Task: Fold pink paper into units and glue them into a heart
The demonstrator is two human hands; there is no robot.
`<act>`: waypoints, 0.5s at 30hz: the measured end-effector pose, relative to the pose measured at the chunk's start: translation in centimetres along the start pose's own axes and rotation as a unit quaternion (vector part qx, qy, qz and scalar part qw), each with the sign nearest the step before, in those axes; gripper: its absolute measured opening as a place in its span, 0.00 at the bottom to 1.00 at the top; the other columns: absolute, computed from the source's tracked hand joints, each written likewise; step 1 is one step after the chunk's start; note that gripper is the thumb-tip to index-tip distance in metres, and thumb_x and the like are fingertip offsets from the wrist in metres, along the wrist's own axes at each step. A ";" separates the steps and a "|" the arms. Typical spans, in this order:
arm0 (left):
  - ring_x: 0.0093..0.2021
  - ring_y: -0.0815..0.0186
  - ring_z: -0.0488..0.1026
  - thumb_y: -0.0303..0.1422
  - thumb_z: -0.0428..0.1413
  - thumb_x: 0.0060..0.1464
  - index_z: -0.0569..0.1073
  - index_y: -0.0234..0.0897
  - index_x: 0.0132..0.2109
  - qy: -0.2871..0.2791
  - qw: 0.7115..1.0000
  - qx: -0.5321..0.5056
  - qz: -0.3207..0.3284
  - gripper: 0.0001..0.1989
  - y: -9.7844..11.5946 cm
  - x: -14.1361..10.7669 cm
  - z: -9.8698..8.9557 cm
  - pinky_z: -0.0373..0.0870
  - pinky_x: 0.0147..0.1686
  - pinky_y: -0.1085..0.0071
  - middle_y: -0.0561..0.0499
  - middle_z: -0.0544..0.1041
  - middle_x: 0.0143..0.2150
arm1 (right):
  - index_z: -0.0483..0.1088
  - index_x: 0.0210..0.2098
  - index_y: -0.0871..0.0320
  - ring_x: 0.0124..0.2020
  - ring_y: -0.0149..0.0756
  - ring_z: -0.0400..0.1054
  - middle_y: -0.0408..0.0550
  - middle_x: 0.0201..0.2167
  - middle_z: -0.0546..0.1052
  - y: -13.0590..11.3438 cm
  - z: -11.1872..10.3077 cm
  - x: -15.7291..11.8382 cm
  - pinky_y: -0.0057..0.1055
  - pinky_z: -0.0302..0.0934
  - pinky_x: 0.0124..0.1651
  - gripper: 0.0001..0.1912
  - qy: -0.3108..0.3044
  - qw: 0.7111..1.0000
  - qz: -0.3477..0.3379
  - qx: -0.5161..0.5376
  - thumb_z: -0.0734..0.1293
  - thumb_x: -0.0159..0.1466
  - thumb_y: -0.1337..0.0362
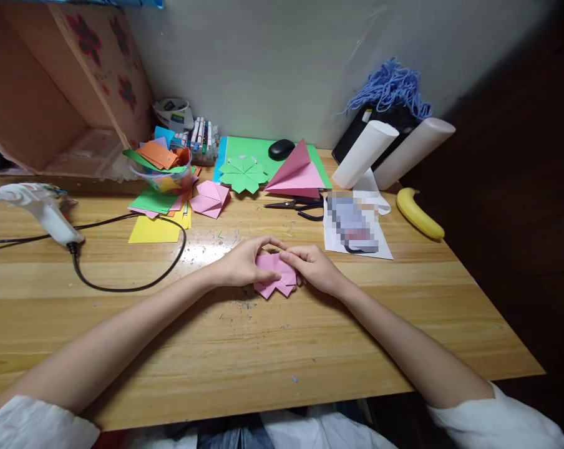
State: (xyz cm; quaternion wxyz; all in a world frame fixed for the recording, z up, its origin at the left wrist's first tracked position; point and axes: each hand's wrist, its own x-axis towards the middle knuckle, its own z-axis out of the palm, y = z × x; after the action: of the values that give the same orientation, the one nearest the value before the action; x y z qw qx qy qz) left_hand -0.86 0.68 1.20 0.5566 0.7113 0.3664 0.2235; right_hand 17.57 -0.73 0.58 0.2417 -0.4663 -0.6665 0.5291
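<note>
While I watch through the head camera, my worry is the pink folded paper (271, 263): too firm a pinch could crease or tear it, and a slack one could let its layers spring apart. It sits between both hands, notched edge towards 6 o'clock. From it, the left hand (242, 262) lies at 9, curved in a loose C, thumb on the paper's face, fingers arching round the far edge. The right hand (317, 269), at 3, seems to pinch the upper right edge; its curled fingers' exact hold I can't tell. Scissors (286, 204) near 12, apart.
</note>
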 end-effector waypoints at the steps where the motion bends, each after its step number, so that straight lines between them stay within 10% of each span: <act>1: 0.39 0.65 0.70 0.27 0.58 0.39 0.66 0.34 0.48 0.001 1.000 0.000 0.006 0.25 0.0 0.0 0.0 0.68 0.38 0.70 0.47 0.72 0.44 | 0.61 0.19 0.61 0.16 0.24 0.55 0.38 0.13 0.62 0.0 -0.1 0.0 0.23 0.47 0.19 0.21 -0.002 1.000 0.000 0.004 0.57 0.61 0.53; 15: 0.49 0.62 0.68 0.27 0.59 0.40 0.67 0.36 0.49 0.009 0.999 -0.025 0.028 0.25 0.2 -0.1 0.0 0.63 0.50 0.65 0.45 0.70 0.50 | 0.65 0.22 0.60 0.16 0.25 0.58 0.39 0.14 0.65 -0.4 -0.5 0.1 0.23 0.51 0.20 0.16 -0.035 0.999 0.017 0.007 0.59 0.60 0.55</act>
State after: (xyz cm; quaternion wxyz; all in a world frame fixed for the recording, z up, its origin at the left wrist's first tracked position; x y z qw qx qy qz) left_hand -0.84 0.57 1.38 0.5644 0.7053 0.3456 0.2542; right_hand 17.78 -0.43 1.12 0.2129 -0.4571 -0.6629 0.5535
